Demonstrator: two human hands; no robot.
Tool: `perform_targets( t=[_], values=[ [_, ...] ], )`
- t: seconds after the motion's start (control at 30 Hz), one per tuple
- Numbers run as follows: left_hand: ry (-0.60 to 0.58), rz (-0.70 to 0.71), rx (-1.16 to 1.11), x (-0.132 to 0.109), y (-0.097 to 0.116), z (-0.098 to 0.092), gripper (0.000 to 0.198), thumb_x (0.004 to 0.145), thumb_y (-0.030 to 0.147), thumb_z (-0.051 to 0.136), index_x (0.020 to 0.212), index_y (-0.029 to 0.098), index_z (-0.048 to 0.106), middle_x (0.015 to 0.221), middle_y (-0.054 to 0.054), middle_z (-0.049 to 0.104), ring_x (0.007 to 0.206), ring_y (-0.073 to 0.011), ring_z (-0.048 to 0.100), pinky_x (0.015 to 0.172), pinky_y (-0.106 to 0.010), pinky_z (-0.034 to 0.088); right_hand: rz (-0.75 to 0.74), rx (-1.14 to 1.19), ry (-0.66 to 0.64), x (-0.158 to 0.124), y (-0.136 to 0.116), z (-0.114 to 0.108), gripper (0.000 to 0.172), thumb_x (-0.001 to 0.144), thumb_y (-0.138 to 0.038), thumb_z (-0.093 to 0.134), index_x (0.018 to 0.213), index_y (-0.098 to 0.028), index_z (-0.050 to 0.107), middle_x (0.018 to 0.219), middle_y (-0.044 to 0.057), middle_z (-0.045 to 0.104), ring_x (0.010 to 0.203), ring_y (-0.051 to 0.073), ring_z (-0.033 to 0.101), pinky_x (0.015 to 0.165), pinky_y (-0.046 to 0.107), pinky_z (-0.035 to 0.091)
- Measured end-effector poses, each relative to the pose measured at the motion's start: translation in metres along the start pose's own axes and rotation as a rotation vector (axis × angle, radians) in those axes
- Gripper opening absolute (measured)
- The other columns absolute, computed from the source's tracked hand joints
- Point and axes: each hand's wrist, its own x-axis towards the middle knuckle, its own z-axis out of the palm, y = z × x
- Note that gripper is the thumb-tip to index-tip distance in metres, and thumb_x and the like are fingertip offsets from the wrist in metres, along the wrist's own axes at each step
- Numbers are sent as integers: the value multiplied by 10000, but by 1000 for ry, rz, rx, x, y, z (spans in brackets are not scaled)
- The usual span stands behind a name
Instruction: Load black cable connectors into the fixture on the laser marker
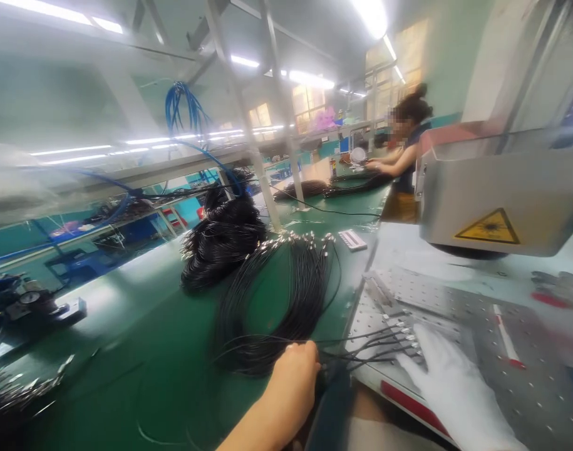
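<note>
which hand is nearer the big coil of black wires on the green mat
Left. The left hand grips wires at the coil's near edge; the gloved right hand lies flat on the perforated plate, farther right.

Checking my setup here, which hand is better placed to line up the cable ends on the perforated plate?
Probably the right hand: it lies flat on the perforated plate beside the cable ends. The left hand grips the cable bundle.

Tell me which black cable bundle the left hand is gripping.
The loose coil nearest the left hand, its strands running onto the perforated plate; the thicker heap lies farther back, untouched.
</note>
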Motion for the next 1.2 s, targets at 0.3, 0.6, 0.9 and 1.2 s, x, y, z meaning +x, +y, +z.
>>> perform_targets(
  t=[0.3, 0.6, 0.9, 1.2],
  values=[
    [187, 155, -334, 9, -21, 9, 239, 979, 214, 427, 916, 134, 643, 954, -34, 642, 884, -137, 532, 855, -294, 386, -136, -207, 451, 8, -4, -9, 635, 844, -652, 130, 988, -331, 659, 1246, -196, 359, 1231, -158, 155, 1369, 59, -119],
    [105, 20, -46, 12, -8, 2, 316, 1003, 190, 335, 1021, 110, 640, 1073, -88, 617, 1007, -206, 544, 947, -354, 406, 184, 341, -623, 2, 0, 3, 809, 780, -646, 302, 1517, -313, 300, 1421, -181, -6, 1375, -4, 3, 1323, 169, 50],
    [200, 515, 91, 62, 65, 19, 296, 992, 246, 384, 938, 138, 655, 1029, -87, 569, 986, -219, 472, 909, -363, 432, 278, 435, -707, 9, -8, -22, 782, 805, -530, 280, 1546, -279, 251, 1422, -179, -25, 1421, -15, -12, 1369, 213, 56],
    [117, 574, 306, 97, 126, 23, 236, 845, 118, 559, 997, 27, 716, 1089, -236, 602, 1162, -307, 509, 969, -399, 423, 175, 236, -571, -2, 9, 18, 717, 806, -599, 79, 1499, -451, 189, 1383, -251, -46, 1395, -50, 41, 1318, 183, 175]
  ],
)
